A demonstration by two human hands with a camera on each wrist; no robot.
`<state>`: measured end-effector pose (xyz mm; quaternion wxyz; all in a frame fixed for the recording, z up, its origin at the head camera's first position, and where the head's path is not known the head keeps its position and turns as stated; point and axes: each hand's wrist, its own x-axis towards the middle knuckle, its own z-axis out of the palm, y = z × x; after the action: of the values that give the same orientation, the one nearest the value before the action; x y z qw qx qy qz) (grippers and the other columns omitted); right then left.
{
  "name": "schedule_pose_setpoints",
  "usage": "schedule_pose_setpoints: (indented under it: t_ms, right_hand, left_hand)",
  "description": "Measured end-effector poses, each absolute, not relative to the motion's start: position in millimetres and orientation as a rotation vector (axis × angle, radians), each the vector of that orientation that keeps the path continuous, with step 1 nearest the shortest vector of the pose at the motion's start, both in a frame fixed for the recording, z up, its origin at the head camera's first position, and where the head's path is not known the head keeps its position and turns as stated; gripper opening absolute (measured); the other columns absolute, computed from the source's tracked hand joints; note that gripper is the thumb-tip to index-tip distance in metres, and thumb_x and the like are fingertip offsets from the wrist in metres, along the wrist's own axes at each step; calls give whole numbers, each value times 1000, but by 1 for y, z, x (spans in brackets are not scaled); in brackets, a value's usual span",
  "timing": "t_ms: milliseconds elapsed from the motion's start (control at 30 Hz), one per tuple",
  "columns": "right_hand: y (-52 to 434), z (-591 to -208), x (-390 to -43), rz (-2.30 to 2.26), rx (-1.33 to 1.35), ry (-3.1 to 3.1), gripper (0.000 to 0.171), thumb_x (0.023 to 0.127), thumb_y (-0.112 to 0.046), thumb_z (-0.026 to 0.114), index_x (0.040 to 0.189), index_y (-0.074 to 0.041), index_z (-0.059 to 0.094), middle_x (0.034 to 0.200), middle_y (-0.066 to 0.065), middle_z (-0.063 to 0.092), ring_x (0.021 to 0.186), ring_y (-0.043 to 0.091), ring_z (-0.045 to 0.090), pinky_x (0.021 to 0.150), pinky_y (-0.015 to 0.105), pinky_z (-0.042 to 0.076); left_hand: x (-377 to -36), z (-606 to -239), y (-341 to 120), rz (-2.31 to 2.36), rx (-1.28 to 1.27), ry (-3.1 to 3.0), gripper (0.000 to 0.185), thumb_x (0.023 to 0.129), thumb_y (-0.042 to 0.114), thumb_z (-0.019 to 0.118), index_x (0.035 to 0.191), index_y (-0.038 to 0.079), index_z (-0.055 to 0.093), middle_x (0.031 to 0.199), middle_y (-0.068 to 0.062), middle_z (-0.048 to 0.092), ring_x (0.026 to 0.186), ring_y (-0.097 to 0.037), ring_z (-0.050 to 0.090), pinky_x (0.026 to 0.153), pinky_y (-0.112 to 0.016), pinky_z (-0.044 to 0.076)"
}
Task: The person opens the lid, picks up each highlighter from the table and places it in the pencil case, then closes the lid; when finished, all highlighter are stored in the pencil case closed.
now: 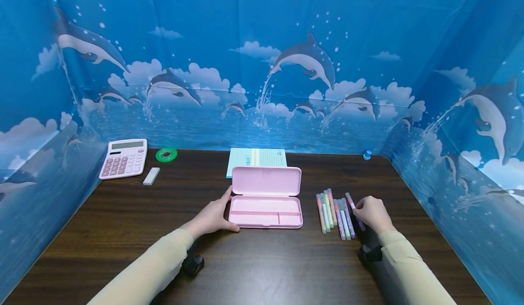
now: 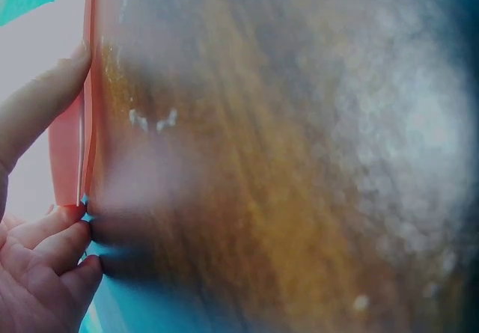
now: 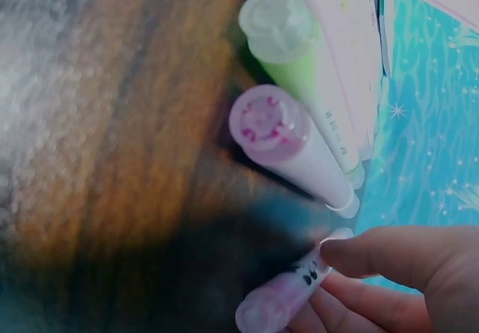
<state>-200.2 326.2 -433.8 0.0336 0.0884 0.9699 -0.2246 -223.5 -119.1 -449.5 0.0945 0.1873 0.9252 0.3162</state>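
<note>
An open pink pencil case [image 1: 266, 205] lies in the middle of the dark wooden table [image 1: 123, 232], lid standing up, tray showing nothing inside. My left hand [image 1: 214, 216] grips its left end, thumb along the front corner; in the left wrist view the fingers [image 2: 45, 251] curl at the case's edge [image 2: 71, 146]. To the right, several pastel pens [image 1: 333, 211] lie side by side. My right hand [image 1: 370, 211] pinches the rightmost pink pen [image 1: 350, 201], which still lies on the table. The right wrist view shows the fingertips [image 3: 374, 258] on that pen [image 3: 281, 299], beside a lilac pen [image 3: 292, 150] and a green pen [image 3: 288, 45].
A pink calculator [image 1: 123, 158], a green tape roll [image 1: 166, 155] and a white eraser [image 1: 151, 176] sit at the back left. A pale notepad [image 1: 256, 157] lies behind the case, a small blue object [image 1: 366, 155] at the back right. Dolphin-print cloth walls enclose three sides.
</note>
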Motion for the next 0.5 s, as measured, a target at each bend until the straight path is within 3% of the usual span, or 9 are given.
schedule_pose_setpoints:
  t_ms: [233, 500]
  right_hand:
    - [325, -429, -193, -796, 338, 2947, 19, 85, -8, 62, 90, 10, 62, 62, 9, 57, 47, 18, 53, 47, 31, 46]
    - [318, -424, -196, -705, 255, 3111, 17, 81, -11, 67, 90, 5, 65, 73, 13, 62, 61, 22, 52, 56, 36, 49]
  left_hand:
    - [-223, -451, -121, 946, 565, 2750, 126, 64, 36, 88, 153, 4, 5, 144, -18, 42, 126, -32, 47, 104, -49, 36]
    - [-223, -449, -120, 954, 560, 2740, 125, 64, 36, 88, 153, 4, 5, 143, -18, 44, 125, -31, 48, 104, -49, 36]
